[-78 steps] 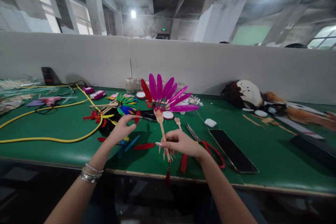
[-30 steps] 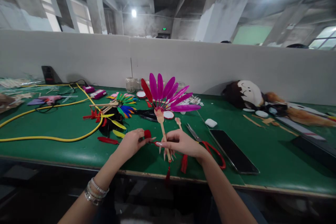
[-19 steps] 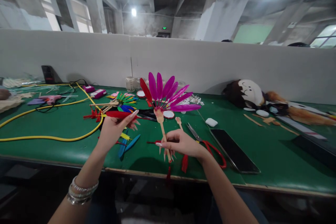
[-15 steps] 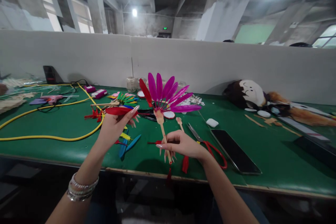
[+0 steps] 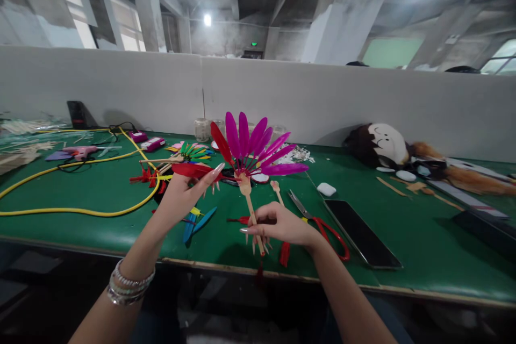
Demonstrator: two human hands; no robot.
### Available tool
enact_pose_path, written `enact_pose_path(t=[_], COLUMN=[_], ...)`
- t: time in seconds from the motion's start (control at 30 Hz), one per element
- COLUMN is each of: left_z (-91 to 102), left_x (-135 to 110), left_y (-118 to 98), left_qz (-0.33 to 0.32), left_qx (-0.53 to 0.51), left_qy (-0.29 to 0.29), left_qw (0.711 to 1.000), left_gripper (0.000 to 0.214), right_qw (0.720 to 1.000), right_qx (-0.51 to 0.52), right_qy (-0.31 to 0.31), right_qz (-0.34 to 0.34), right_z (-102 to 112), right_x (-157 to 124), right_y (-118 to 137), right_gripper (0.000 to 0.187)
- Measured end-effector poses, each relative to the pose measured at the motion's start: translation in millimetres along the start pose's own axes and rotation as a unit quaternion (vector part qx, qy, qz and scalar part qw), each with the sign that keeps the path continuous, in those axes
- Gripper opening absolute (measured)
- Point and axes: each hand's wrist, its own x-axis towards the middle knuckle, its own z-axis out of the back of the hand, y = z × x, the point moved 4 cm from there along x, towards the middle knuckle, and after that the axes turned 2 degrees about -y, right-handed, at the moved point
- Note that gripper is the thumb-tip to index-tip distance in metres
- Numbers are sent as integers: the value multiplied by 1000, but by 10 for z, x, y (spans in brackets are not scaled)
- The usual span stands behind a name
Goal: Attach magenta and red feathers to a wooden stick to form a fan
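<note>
My right hand (image 5: 278, 224) pinches the wooden stick of a feather fan (image 5: 253, 150) and holds it upright over the green table (image 5: 403, 247). The fan carries several magenta feathers and one red feather at its left edge. My left hand (image 5: 183, 193), wearing bracelets at the wrist, holds a loose red feather (image 5: 193, 170) level, with its quill end pointing at the base of the fan. Loose blue, yellow and red feathers (image 5: 197, 220) lie on the table under my left hand.
Red-handled scissors (image 5: 318, 220) and a black phone (image 5: 360, 232) lie right of my right hand. A pile of coloured feathers and sticks (image 5: 181, 158), a yellow cable (image 5: 80, 209), a pink glue gun (image 5: 78, 151), small jars (image 5: 201, 129) and a plush doll (image 5: 379, 145) sit further back.
My left hand picked a red feather off the table, lifted it, and moved it right toward the fan's base. My right hand kept the fan upright nearly in place.
</note>
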Motion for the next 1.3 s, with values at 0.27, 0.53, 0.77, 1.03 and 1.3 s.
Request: enact_pose_path(t=[0.27, 0.53, 0.77, 1.03, 1.3], left_z=[-9, 31, 62, 87, 61], left_x=[32, 54, 72, 75, 116], left_y=[-23, -39, -49, -48, -47], left_qz=[-6, -19, -48, -63, -40], left_qx=[1, 19, 17, 29, 47], left_qy=[11, 0, 2, -3, 59], left_qw=[1000, 1000, 999, 998, 996], left_gripper=[27, 29, 24, 24, 33], right_qw=[1000, 1000, 1000, 999, 999], right_qx=[4, 0, -24, -22, -38], right_qy=[5, 13, 14, 22, 23], right_qz=[4, 7, 14, 13, 11], right_z=[-7, -13, -7, -16, -21], right_x=[-7, -16, -15, -19, -39], right_y=[3, 17, -4, 7, 53], right_gripper=[30, 31, 30, 32, 29])
